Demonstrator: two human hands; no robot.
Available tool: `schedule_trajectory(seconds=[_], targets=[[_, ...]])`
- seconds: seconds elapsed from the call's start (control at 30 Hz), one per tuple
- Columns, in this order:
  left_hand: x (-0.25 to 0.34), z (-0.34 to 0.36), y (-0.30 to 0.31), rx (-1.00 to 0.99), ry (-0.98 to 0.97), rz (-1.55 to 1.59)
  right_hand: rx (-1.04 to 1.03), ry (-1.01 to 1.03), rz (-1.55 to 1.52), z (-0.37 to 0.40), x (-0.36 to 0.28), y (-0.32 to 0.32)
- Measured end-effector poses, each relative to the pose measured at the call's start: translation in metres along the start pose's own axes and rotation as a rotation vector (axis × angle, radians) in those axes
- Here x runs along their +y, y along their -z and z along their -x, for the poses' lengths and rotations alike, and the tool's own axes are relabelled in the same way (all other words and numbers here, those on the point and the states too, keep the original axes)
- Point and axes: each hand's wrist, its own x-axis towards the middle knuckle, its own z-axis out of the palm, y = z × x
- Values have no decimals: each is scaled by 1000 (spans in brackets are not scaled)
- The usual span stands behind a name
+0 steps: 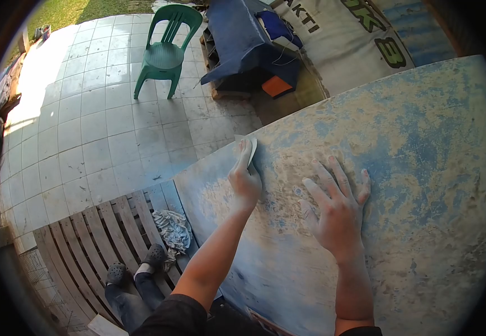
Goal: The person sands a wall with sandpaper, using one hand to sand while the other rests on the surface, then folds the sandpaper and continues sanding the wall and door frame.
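Observation:
A large blue panel [399, 129] with worn, dusty beige patches fills the right side of the view. Near its far left edge, my left hand [245, 178] is closed around a thin pale sheet of sandpaper [253, 150], whose edge shows beside the fingers. The side of that hand rests against the panel, and its palm is hidden. My right hand [337, 210] lies palm down on the panel with its fingers spread, holding nothing. Pale dust coats the fingers of both hands.
Below left is a slatted wooden platform [94, 238], where my dark clogs [154, 255] stand near a crumpled cloth [173, 231]. A green plastic chair [163, 56] stands on white floor tiles [94, 115]. Behind the panel are a blue tarp-covered stack [229, 42] and a printed banner [338, 50].

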Motion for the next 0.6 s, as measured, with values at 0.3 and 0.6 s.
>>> schedule_trajectory(seconds=[0.3,0.6], targets=[[-25,23,25,-192,-62,-6,-35,-5,-16,0,-1,0],[15,88,34,-221,19,13,-32,-2,-60,-6,-3,-3]])
